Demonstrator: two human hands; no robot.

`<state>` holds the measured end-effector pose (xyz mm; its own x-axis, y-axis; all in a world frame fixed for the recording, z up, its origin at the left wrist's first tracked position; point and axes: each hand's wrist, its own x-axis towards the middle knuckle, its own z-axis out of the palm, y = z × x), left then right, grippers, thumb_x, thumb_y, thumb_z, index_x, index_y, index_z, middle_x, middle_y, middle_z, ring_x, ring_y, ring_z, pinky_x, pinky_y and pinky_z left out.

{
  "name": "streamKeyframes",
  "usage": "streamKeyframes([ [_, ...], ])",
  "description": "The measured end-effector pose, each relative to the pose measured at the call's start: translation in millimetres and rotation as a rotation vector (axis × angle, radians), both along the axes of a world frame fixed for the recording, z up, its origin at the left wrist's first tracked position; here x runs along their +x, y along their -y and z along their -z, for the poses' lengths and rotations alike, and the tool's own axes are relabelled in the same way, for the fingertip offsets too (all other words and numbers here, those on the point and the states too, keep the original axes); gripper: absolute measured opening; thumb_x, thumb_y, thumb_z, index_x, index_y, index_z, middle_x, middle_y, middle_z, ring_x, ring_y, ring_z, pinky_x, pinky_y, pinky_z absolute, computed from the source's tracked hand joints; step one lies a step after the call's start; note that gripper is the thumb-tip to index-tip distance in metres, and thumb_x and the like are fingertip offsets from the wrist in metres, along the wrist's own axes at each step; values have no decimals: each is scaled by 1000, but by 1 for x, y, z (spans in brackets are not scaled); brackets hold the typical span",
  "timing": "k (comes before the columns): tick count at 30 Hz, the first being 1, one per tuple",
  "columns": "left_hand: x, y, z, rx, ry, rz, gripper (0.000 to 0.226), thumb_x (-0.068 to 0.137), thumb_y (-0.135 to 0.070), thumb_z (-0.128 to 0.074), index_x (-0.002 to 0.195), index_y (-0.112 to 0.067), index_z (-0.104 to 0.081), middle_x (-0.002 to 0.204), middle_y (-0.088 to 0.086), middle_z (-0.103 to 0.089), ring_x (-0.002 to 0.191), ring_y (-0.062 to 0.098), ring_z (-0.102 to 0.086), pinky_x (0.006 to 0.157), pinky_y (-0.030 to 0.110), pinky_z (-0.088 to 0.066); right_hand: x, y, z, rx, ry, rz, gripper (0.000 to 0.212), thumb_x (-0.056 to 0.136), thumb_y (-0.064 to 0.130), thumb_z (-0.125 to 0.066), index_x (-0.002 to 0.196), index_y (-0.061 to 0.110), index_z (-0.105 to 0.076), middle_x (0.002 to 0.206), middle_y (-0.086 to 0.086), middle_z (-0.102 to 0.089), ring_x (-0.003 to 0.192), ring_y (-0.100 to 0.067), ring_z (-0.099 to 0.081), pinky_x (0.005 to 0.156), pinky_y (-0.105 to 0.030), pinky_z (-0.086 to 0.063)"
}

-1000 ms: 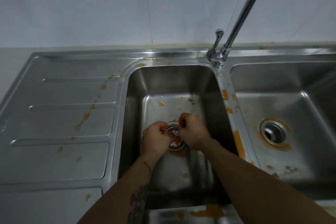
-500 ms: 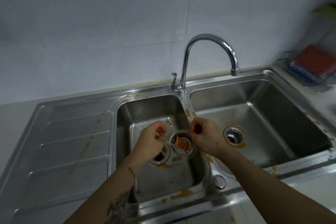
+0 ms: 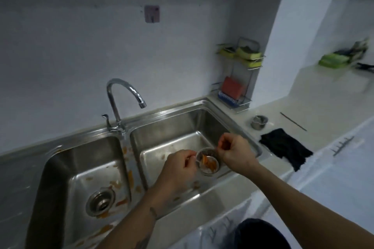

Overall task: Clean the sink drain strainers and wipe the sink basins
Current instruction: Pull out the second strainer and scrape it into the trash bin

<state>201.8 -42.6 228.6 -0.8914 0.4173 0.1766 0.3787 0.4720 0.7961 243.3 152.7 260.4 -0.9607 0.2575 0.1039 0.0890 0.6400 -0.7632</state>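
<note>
A round metal drain strainer (image 3: 208,161) with orange food scraps in it hangs over the right sink basin (image 3: 174,127). My left hand (image 3: 178,170) pinches its left rim and my right hand (image 3: 235,152) pinches its right rim. The left basin (image 3: 81,159) shows its open drain (image 3: 100,201), ringed with orange residue. Orange smears lie along the divider (image 3: 129,168) and the left basin floor. My hands hide the right basin's drain.
A chrome faucet (image 3: 121,103) arches behind the divider. On the counter to the right lie a black cloth (image 3: 285,148), a small metal cup (image 3: 259,121) and a wire rack (image 3: 236,87) with sponges and a brush. A dark round bin (image 3: 263,234) sits below.
Both hands have lifted the strainer out of the left basin's drain and carried it to the right, over the right basin. The view has swung right.
</note>
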Motion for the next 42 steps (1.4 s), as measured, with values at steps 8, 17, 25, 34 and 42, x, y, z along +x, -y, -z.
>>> streamKeyframes([
  [8, 44, -150, -30, -75, 178, 423, 44, 73, -52, -74, 115, -42, -65, 113, -9, -66, 102, 7, -64, 94, 33, -53, 66, -142, -22, -16, -20, 141, 15, 77, 4, -67, 70, 15, -61, 65, -2, -63, 56, -8, -54, 56, -26, -51],
  [17, 15, -276, -6, 7, 227, 481, 76, 71, -36, -85, 135, -35, -45, 126, -9, -62, 113, 6, -63, 100, 37, -53, 54, -242, -18, -204, -58, 336, 20, 75, 2, -68, 64, 17, -60, 58, -3, -62, 54, -16, -57, 52, -32, -49],
  [25, -24, -368, 3, 95, 84, 547, 63, 61, -56, -81, 113, -56, -45, 108, -30, -61, 98, -7, -64, 78, 22, -58, 32, -332, -10, -379, -25, 460, 8, 83, -1, -66, 81, 7, -64, 60, -8, -66, 54, -19, -59, 56, -32, -51],
  [34, -71, -438, 13, -1, -63, 472, 70, 67, -51, -77, 122, -61, -35, 115, -35, -52, 106, -9, -55, 79, 0, -39, -19, -422, 21, -265, 163, 463, 13, 81, 4, -57, 78, 11, -69, 67, -5, -70, 57, -13, -62, 51, -25, -49],
  [42, -91, -480, 44, -101, 89, 158, 69, 59, -50, -81, 115, -48, -41, 105, -24, -59, 96, -7, -59, 81, 23, -55, -123, -509, 84, 53, 391, 263, 18, 85, 23, -57, 99, 18, -68, 98, -4, -67, 84, -22, -65, 74, -33, -55],
])
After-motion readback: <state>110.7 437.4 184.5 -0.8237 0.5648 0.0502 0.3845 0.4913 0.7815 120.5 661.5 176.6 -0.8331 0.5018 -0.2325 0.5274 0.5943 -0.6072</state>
